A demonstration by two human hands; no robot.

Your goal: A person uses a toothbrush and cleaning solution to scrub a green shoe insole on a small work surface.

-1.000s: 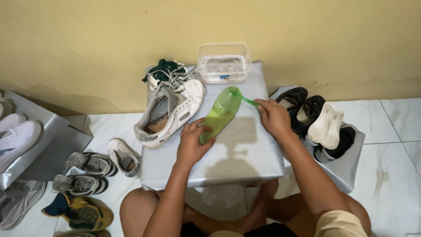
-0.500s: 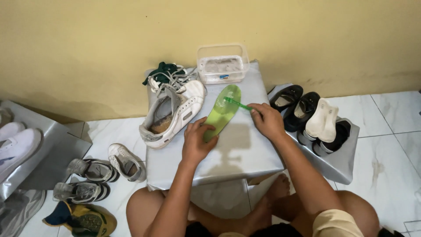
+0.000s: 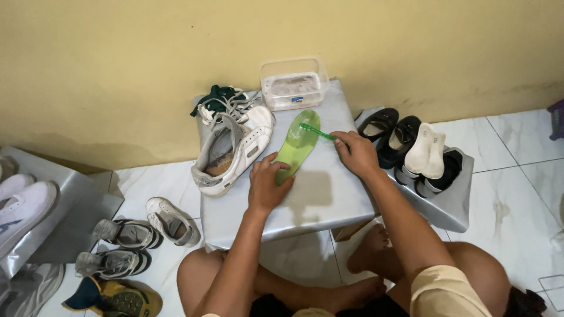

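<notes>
A person sits cross-legged on a tiled floor, seen from above, working at a low grey table [image 3: 329, 199] set against a yellow wall. A green insole [image 3: 298, 144] lies flat on the tabletop, near its middle, pointing away from the person. The left hand [image 3: 267, 185] presses down on the near end of the insole, fingers spread and curled over it to pin it in place. The right hand [image 3: 355, 152] is closed around the handle of a green toothbrush [image 3: 317, 131], whose head rests on the far part of the insole.

Judging from this, the scrubbing of the insole is under way, not finished: the brush is on the front part, and whether the surface is wet or soapy is too faint to tell. Just left of the insole lies a white sneaker [image 3: 232, 149] on its side, laces loose, apparently not being worked on at this point. A second white and green sneaker [image 3: 223, 103] sits behind it. A clear plastic tub [image 3: 294, 82] stands at the back edge of the table.

To the right, black shoes [image 3: 390, 132] and white insoles [image 3: 427, 151] rest on another grey surface. More shoes [image 3: 126, 235] lie on the floor at the left.
</notes>
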